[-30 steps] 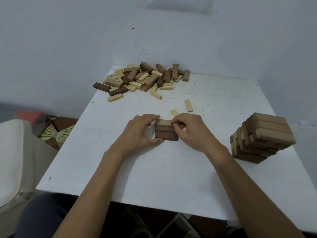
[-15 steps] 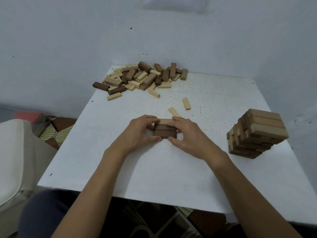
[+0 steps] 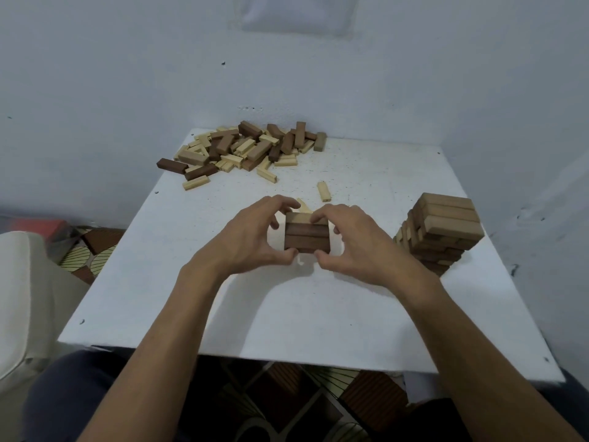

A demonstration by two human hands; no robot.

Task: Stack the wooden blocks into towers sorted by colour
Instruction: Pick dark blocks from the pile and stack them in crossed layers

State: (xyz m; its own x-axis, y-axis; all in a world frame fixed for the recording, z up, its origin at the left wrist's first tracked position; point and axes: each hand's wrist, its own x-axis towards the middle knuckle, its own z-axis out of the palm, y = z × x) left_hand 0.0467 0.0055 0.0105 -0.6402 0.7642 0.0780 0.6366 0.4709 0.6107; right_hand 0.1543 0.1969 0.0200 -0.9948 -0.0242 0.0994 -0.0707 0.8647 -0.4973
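Our left hand (image 3: 245,237) and right hand (image 3: 360,244) had eased apart, gripping the stack (image 3: 307,237) to square it; next we needed another dark block (image 3: 172,165).

Tower (image 3: 446,228) right, block pile (image 3: 245,151) far-left.

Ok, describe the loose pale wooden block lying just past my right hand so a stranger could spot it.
On the white square table, a heap of mixed pale and dark wooden blocks sits at the far edge. Between heap and right hand lies one pale wooden block, flat. The pale block nearest it is half hidden; this one shows whole.
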